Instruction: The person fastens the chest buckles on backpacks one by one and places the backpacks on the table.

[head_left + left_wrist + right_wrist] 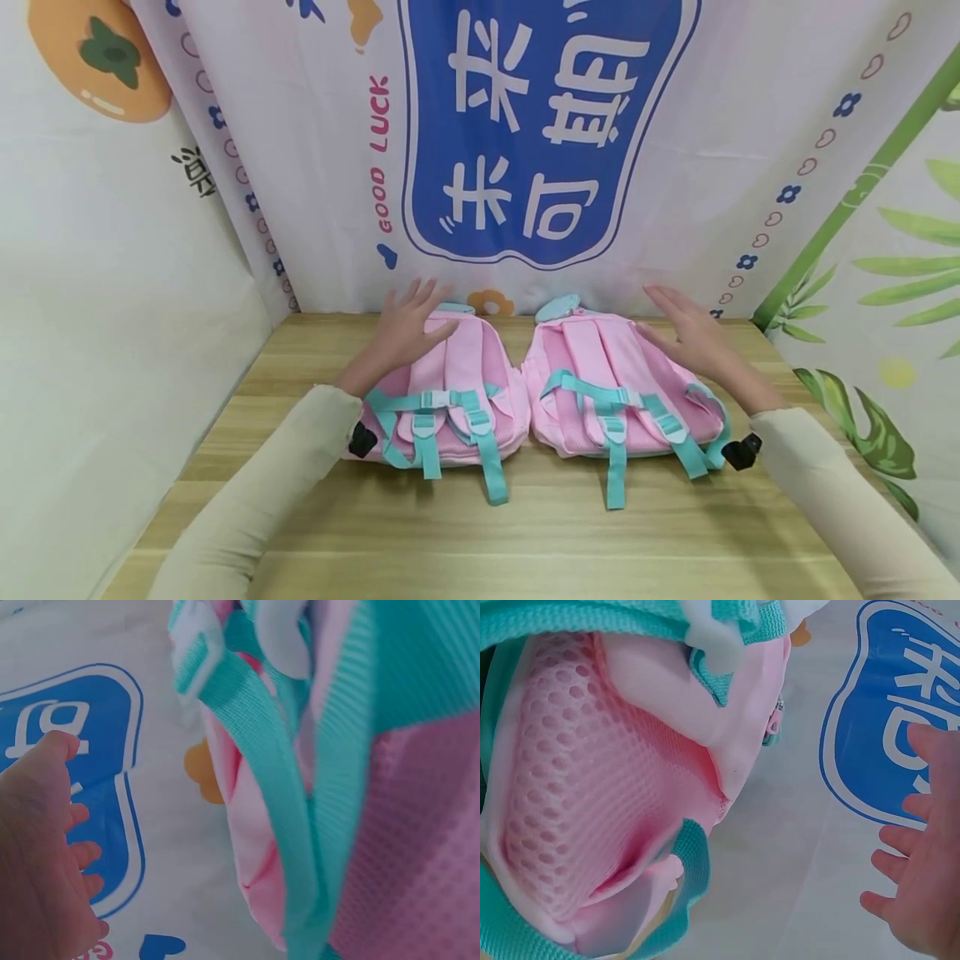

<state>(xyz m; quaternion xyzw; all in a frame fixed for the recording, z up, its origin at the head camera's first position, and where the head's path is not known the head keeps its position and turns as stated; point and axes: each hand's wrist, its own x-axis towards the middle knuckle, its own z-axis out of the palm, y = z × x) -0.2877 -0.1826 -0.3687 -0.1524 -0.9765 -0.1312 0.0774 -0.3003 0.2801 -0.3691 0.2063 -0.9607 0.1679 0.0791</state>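
Two pink backpacks with teal straps lie side by side on the wooden table, strap sides up. Over the upper left part of the left backpack (468, 358) is my left hand (408, 329), its fingers spread and nothing held. My right hand (686, 333) is at the upper right of the right backpack (551, 417), fingers extended and likewise holding nothing. Teal straps (255, 757) and pink mesh (420, 847) fill the right of the left wrist view. In the right wrist view, a mesh side pocket (570, 772) and a zipper pull (773, 724) show beside the hand.
Behind the backpacks hangs a white cloth (322, 167) with a blue sign print and Chinese characters. Printed cloths also stand at the left and right sides. The wooden table (450, 533) extends in front of the backpacks, with loose teal strap ends (616, 475) lying on it.
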